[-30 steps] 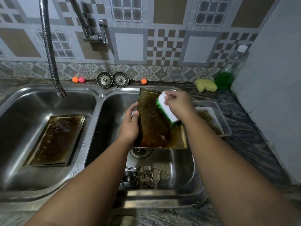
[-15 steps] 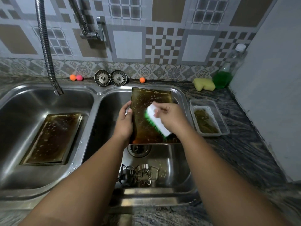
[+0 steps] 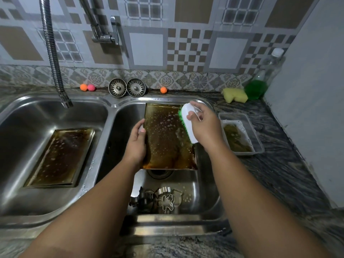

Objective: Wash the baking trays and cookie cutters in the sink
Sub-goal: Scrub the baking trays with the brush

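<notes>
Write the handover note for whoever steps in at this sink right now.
Left hand grips the left edge of the first tray, held up in the right basin. Right hand grips the brush, bristles at that tray's upper right corner.
The second tray lies flat in the left basin; the cookie cutters lie at the right basin's front.
Done: both trays show suds, both look brown. Left: scrub trays and cutters, then rinse all.

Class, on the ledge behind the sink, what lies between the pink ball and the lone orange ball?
Two metal sink strainers, side by side, lie between the pink ball and the lone orange ball, shown in the head view.
</notes>
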